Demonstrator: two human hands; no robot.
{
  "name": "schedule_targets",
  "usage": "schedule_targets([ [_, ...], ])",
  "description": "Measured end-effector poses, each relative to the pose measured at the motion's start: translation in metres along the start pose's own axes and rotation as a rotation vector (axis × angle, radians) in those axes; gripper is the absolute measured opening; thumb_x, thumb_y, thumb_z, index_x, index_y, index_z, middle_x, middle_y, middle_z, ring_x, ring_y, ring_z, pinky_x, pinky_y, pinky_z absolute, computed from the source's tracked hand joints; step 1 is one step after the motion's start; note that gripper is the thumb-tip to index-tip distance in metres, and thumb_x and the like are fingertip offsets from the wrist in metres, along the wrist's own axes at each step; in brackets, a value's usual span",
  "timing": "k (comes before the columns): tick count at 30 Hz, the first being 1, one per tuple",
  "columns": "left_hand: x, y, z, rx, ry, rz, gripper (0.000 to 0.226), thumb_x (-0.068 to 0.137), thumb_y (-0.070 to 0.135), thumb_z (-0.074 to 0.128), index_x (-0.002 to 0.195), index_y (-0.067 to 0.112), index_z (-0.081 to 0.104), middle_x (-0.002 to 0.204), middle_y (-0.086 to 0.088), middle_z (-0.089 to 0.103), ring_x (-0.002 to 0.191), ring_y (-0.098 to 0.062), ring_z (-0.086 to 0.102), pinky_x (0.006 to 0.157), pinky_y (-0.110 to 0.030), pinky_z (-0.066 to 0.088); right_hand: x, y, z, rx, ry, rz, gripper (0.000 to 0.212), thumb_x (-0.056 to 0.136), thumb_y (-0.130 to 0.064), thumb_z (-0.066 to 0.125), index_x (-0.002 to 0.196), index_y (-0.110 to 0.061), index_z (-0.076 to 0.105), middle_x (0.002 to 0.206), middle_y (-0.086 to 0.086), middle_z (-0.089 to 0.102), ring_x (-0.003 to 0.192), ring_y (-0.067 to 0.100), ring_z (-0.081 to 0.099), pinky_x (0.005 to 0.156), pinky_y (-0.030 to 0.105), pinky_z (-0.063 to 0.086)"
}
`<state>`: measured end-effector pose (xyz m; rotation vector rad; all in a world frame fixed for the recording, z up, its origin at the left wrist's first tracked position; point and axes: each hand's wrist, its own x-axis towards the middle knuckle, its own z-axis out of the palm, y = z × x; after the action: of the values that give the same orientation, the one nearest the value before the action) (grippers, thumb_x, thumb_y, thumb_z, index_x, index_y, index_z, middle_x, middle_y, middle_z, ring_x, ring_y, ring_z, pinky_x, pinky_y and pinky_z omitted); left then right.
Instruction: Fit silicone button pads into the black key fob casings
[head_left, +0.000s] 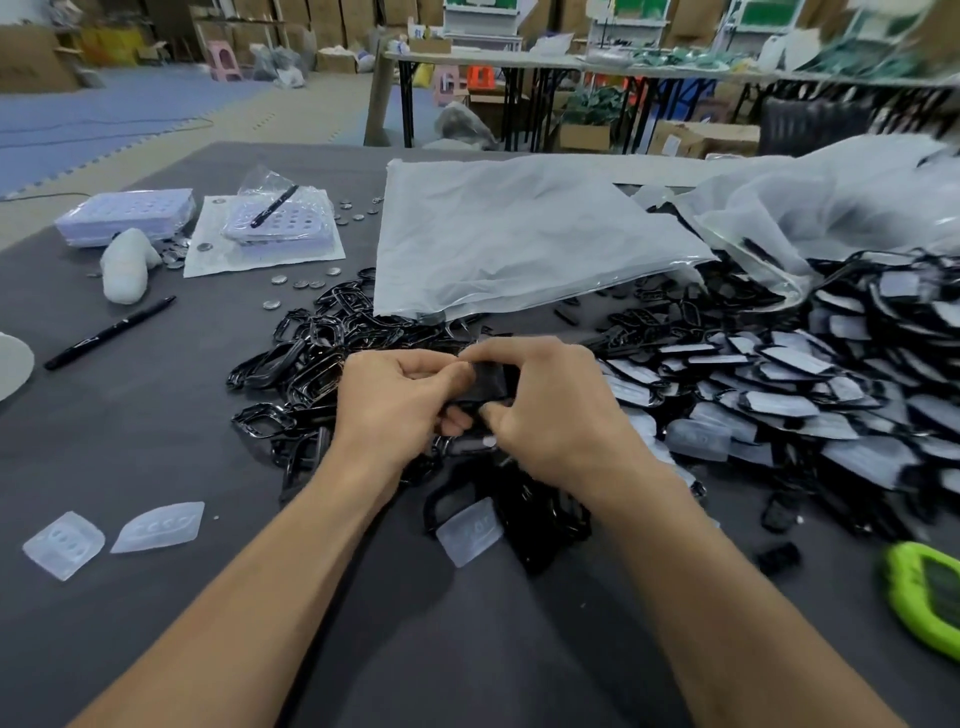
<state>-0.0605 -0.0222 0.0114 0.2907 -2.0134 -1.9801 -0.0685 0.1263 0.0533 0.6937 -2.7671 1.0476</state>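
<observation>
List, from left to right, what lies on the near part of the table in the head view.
Silicone pad → second silicone pad → third silicone pad beside black casings → small black part → green object.

This is a small assembly workshop set in a warehouse-like hall. Stacked cardboard boxes (291, 26) line the back wall, long folding tables (519, 61) carry heaps of green parts (675, 56), and plastic stools (224, 61) stand on a floor partly covered with blue foam mats (104, 111). The near worktable (156, 415), under grey cloth, is heaped with black key fob casings (317, 353), clear plastic bags (519, 234) and loose coin cells (279, 279).
</observation>
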Motion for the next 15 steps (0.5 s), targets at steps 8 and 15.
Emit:
schedule_targets([
  [8, -0.004, 0.000, 0.002, 0.268, 0.073, 0.148, 0.006, 0.084, 0.038, 0.078, 0.084, 0.042, 0.081, 0.073, 0.014, 0.077, 0.065, -0.004, 0.074, 0.065, -0.026, 0.060, 0.010, 0.058, -0.086, -0.148, -0.062, 0.296, 0.038, 0.076, -0.018, 0.086, 0.111, -0.031, 0.080, 0.111, -0.010, 0.077, 0.090, 0.000, 0.064, 0.069, 0.002, 0.040],
  [15, 0.005, -0.007, -0.009, 0.732, 0.102, 0.259, 0.033, 0.087, 0.017, 0.071, 0.115, 0.033, 0.077, 0.121, 0.015, 0.069, 0.117, -0.001, 0.061, 0.104, -0.009, 0.034, 0.029, 0.083, -0.116, -0.299, -0.188, 0.323, 0.071, 0.078, 0.012, 0.058, 0.129, -0.035, 0.069, 0.133, -0.011, 0.067, 0.096, 0.009, 0.065, 0.063, 0.010, 0.044],
])
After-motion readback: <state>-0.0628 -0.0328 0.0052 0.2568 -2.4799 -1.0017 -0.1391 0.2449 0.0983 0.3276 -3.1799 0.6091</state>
